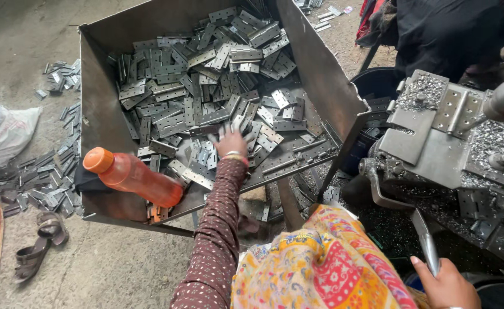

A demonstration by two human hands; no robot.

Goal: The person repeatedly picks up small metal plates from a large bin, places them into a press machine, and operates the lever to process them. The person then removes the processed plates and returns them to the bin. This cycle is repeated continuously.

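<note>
The left hand [231, 139] lies spread, fingers open, on the heap of metal hinges [217, 86] inside the big steel bin [100, 123] (an orange bottle [133, 176] rests at the bin's near edge). Right of the bin, the right hand [447, 283] is closed around the press machine's lever [425, 243].

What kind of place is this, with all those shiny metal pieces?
Probably a small metal workshop that makes hinges. A big steel bin holds heaps of hinges, the left hand reaches into them, and the right hand grips a machine's lever.
</note>
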